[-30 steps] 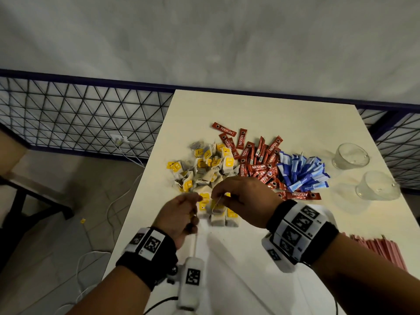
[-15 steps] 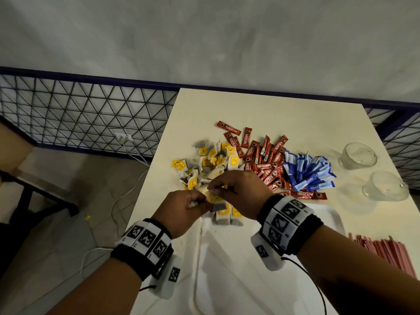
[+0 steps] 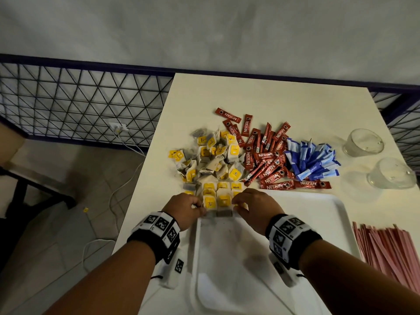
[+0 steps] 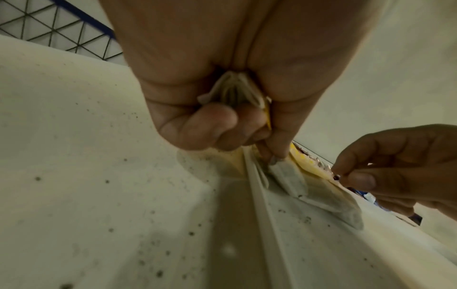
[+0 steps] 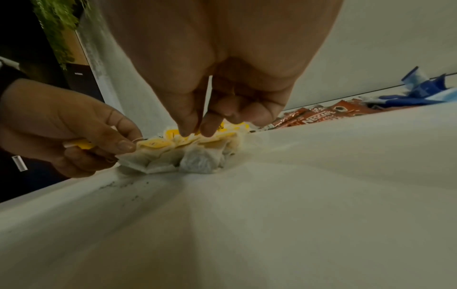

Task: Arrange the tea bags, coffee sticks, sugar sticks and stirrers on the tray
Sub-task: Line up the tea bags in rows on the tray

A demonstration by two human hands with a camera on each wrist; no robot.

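Hands (image 3: 185, 209) (image 3: 255, 205) at tea bags (image 3: 218, 200) on tray (image 3: 318, 214)

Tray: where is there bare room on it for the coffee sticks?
The tray is bare right of and nearer than the tea bag rows in its far-left corner, where both hands work. Beyond its far rim, the coffee sticks crowd the table.

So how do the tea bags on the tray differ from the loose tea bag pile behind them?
The tea bags on the tray lie in neat overlapping rows at its far left corner; the loose tea bag pile is jumbled on the table. Both hands touch only the rows. Both have yellow tags.
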